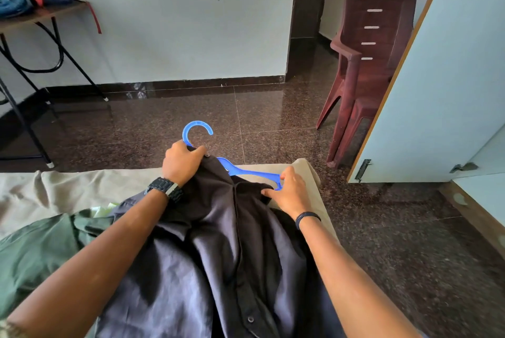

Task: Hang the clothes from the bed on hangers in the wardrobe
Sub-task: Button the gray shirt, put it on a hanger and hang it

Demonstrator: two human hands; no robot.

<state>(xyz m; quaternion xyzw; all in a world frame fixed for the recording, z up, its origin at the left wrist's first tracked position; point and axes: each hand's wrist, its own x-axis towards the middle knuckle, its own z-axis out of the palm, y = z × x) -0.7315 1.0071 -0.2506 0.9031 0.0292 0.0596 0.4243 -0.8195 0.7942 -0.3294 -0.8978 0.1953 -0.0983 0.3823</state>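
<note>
A dark grey button shirt (218,250) lies spread on the bed (41,190), collar away from me. A blue plastic hanger (246,171) is partly inside its neck, with the hook sticking out past the bed's edge. My left hand (180,164) grips the collar together with the hanger's neck just below the hook. My right hand (289,192) pinches the shirt's right shoulder at the hanger's bare right arm tip. A green garment (35,253) lies on the bed to the left.
A pale wardrobe door (437,77) stands open on the right, above its lower edge and hinges. Stacked maroon plastic chairs (366,64) stand beside it. A folding table (32,36) with bags is at the far left. Dark polished floor lies ahead.
</note>
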